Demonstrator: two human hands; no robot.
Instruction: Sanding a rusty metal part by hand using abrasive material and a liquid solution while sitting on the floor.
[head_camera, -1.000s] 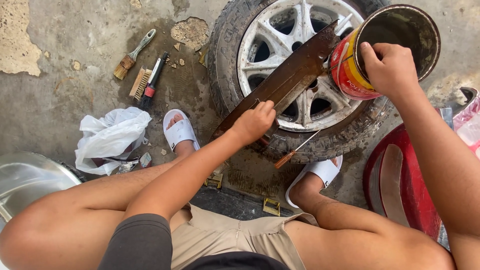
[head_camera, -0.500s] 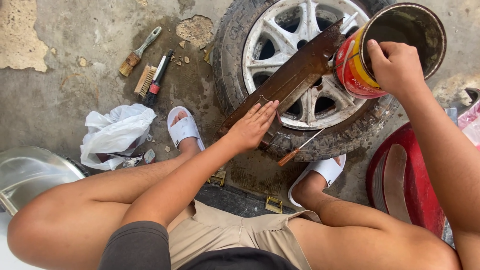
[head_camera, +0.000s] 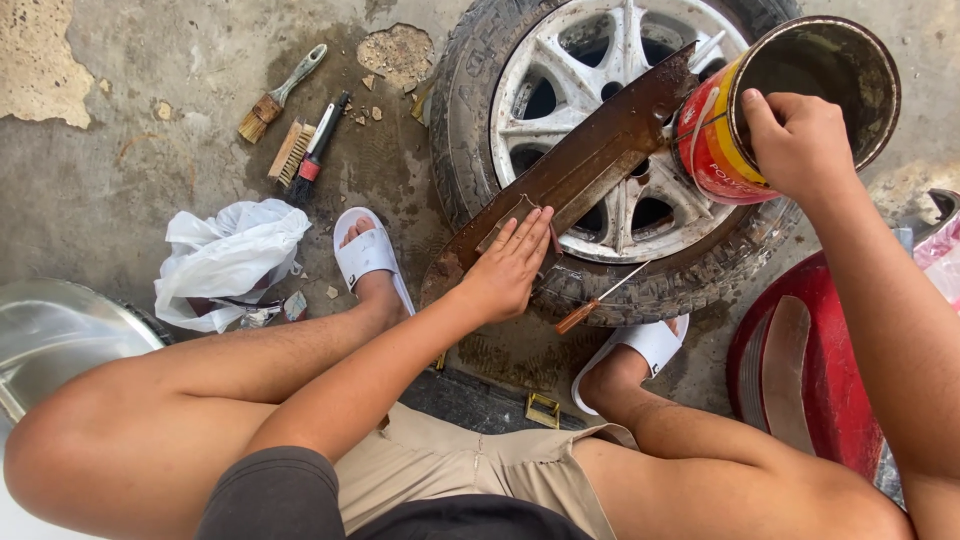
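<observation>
— While the left hand (head_camera: 512, 268) lies flat, fingers together, on the near end of that rusty metal strip (head_camera: 580, 165), has anything gone onto it yet?

— Not that I can see. My guess is the work has barely begun. The strip looks dry brown and rests slantwise across the wheel (head_camera: 610, 130), its far end touching the red and yellow can (head_camera: 745, 120).

— And the right hand (head_camera: 800, 140)?

— Clamped on the can's rim, tipping it toward the strip's far end. The can sits well apart from the left hand; the brushes (head_camera: 290, 120) lie untouched on the concrete.
</observation>
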